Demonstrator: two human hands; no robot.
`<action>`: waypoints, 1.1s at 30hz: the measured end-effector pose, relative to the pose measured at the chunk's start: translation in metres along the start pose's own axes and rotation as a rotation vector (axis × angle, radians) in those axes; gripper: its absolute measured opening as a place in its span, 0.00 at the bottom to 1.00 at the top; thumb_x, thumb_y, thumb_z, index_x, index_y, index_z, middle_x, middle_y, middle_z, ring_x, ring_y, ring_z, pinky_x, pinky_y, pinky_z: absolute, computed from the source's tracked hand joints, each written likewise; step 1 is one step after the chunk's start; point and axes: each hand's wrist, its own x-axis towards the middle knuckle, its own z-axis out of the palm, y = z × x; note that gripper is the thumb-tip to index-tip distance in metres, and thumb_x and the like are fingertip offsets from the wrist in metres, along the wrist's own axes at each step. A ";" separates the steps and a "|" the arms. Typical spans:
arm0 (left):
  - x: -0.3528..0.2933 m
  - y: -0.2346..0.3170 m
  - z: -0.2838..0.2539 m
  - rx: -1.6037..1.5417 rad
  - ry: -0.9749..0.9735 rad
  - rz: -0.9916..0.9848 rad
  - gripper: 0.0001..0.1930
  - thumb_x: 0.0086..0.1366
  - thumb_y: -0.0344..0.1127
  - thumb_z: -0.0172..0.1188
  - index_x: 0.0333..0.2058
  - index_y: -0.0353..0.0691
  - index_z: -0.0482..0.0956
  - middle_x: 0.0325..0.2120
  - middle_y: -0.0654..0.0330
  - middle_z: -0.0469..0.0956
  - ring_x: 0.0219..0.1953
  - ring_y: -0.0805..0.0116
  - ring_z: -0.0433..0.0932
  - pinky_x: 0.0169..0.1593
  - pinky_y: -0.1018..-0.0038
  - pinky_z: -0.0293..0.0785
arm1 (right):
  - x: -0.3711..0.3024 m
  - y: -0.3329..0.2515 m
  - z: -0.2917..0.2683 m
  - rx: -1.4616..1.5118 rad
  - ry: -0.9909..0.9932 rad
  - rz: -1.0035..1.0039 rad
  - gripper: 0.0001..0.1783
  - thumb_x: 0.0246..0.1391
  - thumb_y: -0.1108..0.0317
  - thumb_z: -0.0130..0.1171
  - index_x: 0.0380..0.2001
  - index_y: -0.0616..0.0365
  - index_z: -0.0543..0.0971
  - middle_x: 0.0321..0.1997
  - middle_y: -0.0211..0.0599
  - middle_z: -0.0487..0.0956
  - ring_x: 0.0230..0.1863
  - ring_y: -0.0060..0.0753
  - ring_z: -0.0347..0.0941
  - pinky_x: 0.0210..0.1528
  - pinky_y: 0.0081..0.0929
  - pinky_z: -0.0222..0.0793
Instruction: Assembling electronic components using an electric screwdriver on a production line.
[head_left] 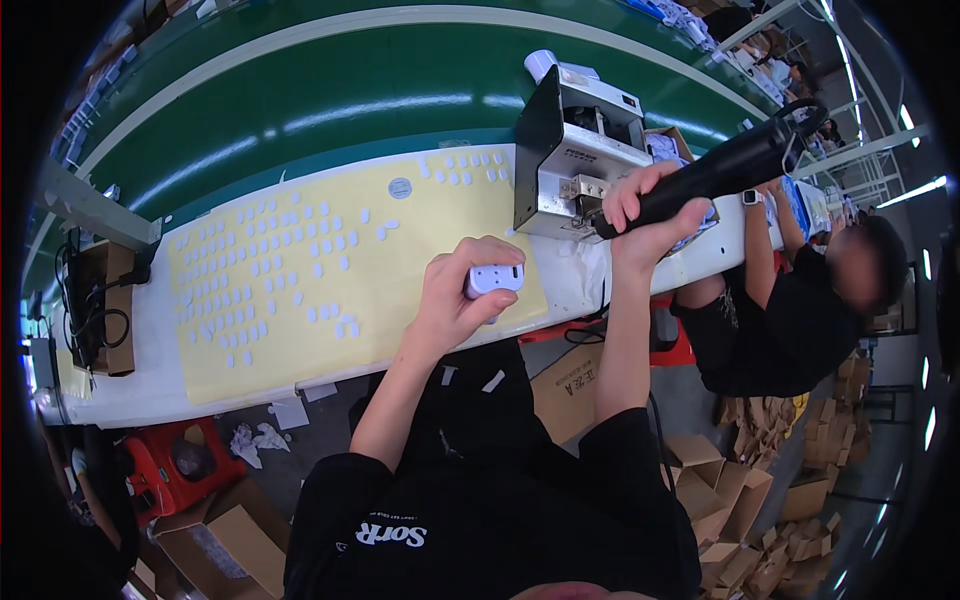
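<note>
My left hand (446, 296) is closed around a small white plastic housing (493, 279), with small round holes and a dark slot facing up. In my right hand (645, 225) is a black electric screwdriver (722, 168), tilted so that its tip points down and left. That tip is by the front of a metal box-shaped machine (562, 140), which looks like a screw feeder; whether it touches I cannot tell. Left of my hands, many small white oval pieces (268, 265) lie in rough rows on a yellow sheet (370, 290).
A person (790, 300) in black sits at the bench on the right. The green conveyor belt (380, 100) runs behind the white table (160, 320). A cardboard box with black cables (105, 310) stands at the left end. On the floor are a red stool (180, 465) and open cartons (225, 540).
</note>
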 end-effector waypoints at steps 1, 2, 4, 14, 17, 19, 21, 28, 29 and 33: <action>0.000 0.001 0.000 0.007 -0.001 -0.006 0.17 0.53 0.40 0.63 0.37 0.37 0.70 0.32 0.55 0.77 0.30 0.64 0.77 0.34 0.76 0.72 | -0.003 -0.008 0.003 0.002 -0.008 0.000 0.41 0.40 0.20 0.38 0.21 0.53 0.60 0.11 0.27 0.57 0.08 0.20 0.50 0.11 0.18 0.47; 0.000 0.001 -0.001 0.015 -0.002 -0.013 0.17 0.53 0.40 0.63 0.37 0.37 0.70 0.33 0.55 0.77 0.30 0.64 0.77 0.34 0.75 0.72 | -0.003 -0.020 0.006 0.119 -0.072 0.026 0.42 0.37 0.19 0.40 0.22 0.53 0.61 0.10 0.27 0.57 0.07 0.20 0.49 0.10 0.18 0.46; 0.001 0.002 0.001 0.015 -0.007 -0.007 0.17 0.53 0.40 0.63 0.37 0.37 0.70 0.33 0.56 0.77 0.31 0.64 0.77 0.35 0.75 0.72 | -0.004 -0.043 0.017 0.329 -0.213 0.017 0.44 0.31 0.16 0.41 0.22 0.53 0.61 0.09 0.26 0.57 0.06 0.19 0.49 0.09 0.18 0.46; 0.005 0.020 -0.002 0.107 -0.051 -0.054 0.18 0.53 0.40 0.64 0.38 0.37 0.70 0.33 0.56 0.77 0.32 0.61 0.77 0.37 0.74 0.71 | -0.007 -0.077 0.097 0.469 -0.793 0.007 0.45 0.27 0.20 0.52 0.27 0.53 0.61 0.15 0.26 0.64 0.11 0.20 0.58 0.13 0.16 0.54; 0.004 0.022 -0.003 0.125 -0.057 -0.025 0.19 0.52 0.40 0.64 0.38 0.37 0.70 0.32 0.56 0.77 0.31 0.61 0.77 0.37 0.74 0.71 | -0.010 -0.072 0.099 0.456 -0.782 0.009 0.45 0.27 0.20 0.52 0.26 0.54 0.61 0.14 0.28 0.64 0.11 0.20 0.57 0.13 0.16 0.54; 0.003 0.021 -0.003 0.131 -0.055 -0.013 0.19 0.52 0.40 0.65 0.38 0.36 0.70 0.32 0.56 0.77 0.31 0.60 0.77 0.36 0.73 0.71 | -0.012 -0.069 0.100 0.448 -0.777 0.016 0.45 0.27 0.19 0.52 0.26 0.55 0.61 0.14 0.28 0.64 0.10 0.20 0.57 0.13 0.17 0.54; 0.003 0.020 -0.004 0.140 -0.059 -0.014 0.20 0.52 0.40 0.65 0.38 0.36 0.69 0.32 0.56 0.78 0.30 0.60 0.77 0.36 0.73 0.71 | -0.013 -0.065 0.101 0.439 -0.778 0.035 0.46 0.27 0.19 0.52 0.26 0.55 0.61 0.14 0.28 0.64 0.10 0.20 0.56 0.13 0.17 0.53; 0.004 0.019 -0.005 0.137 -0.073 -0.023 0.20 0.51 0.42 0.65 0.37 0.37 0.69 0.30 0.56 0.77 0.28 0.59 0.77 0.34 0.73 0.71 | -0.015 -0.061 0.104 0.423 -0.765 0.038 0.47 0.26 0.18 0.50 0.26 0.56 0.61 0.13 0.28 0.64 0.09 0.20 0.55 0.12 0.17 0.52; 0.004 0.020 -0.005 0.136 -0.070 -0.028 0.20 0.51 0.42 0.65 0.37 0.37 0.69 0.29 0.56 0.77 0.28 0.59 0.77 0.33 0.73 0.71 | -0.015 -0.061 0.105 0.397 -0.749 0.044 0.47 0.26 0.18 0.50 0.26 0.56 0.61 0.13 0.28 0.64 0.09 0.20 0.55 0.12 0.17 0.52; 0.005 0.021 -0.005 0.146 -0.071 -0.030 0.21 0.51 0.43 0.66 0.36 0.37 0.68 0.28 0.57 0.77 0.27 0.60 0.77 0.32 0.74 0.71 | -0.016 -0.061 0.102 0.397 -0.724 0.112 0.49 0.23 0.16 0.48 0.25 0.57 0.64 0.15 0.27 0.67 0.12 0.17 0.59 0.16 0.13 0.54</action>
